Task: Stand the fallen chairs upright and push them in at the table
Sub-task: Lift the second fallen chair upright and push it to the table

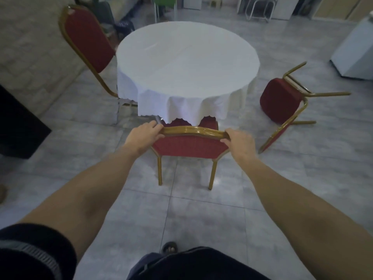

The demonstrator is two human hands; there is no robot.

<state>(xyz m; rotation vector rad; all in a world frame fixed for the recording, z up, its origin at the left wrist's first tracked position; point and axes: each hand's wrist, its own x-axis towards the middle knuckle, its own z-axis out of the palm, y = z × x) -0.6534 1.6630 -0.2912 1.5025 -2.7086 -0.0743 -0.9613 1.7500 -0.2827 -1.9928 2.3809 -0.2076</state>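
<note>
Red upholstery and gold-coloured tubing mark all three chairs we record at the round bench (187, 63), which is covered by a white tablecloth (181, 106) hanging over its near edge.

At the bench's left edge, we note the left chair (88, 39) standing upright, its backrest facing us and its seat hidden under the cloth.

At the near edge, we note the middle chair (189, 146) upright on the grey tiled floor (201, 215), two rear legs visible, its red seat partly under the scalloped hem of the cloth. The left hand (141, 136) is closed on the left end of the gold top rail, fingers curled over the far side and thumb on the near side. The right hand (240, 140) is likewise closed on the right end of the same rail, fingers wrapped over it. Both forearms are extended toward the bench.

Off the right edge of the bench, apart from it, we note the fallen chair (282, 100) lying tipped on the floor, seat cushion turned toward the bench, legs pointing right, backrest frame angled toward us.
</note>
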